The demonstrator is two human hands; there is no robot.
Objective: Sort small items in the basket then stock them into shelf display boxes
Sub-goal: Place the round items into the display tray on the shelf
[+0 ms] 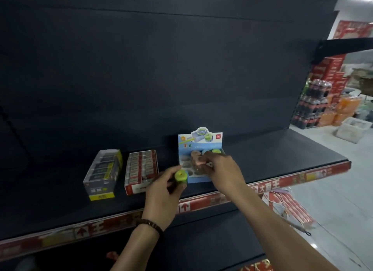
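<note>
Pinching green item point(181, 176) in left hand point(163, 194), beside display box point(201, 141).

Retail shop: dark gondola shelf point(262, 149) with red price strip point(201, 205), stacked drink crates point(327, 73), bottle packs point(310, 109).

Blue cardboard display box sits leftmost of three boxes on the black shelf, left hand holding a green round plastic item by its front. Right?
No: head view shows the blue cardboard display box rightmost of the three. The left hand holds the green round plastic item by its front.
</note>
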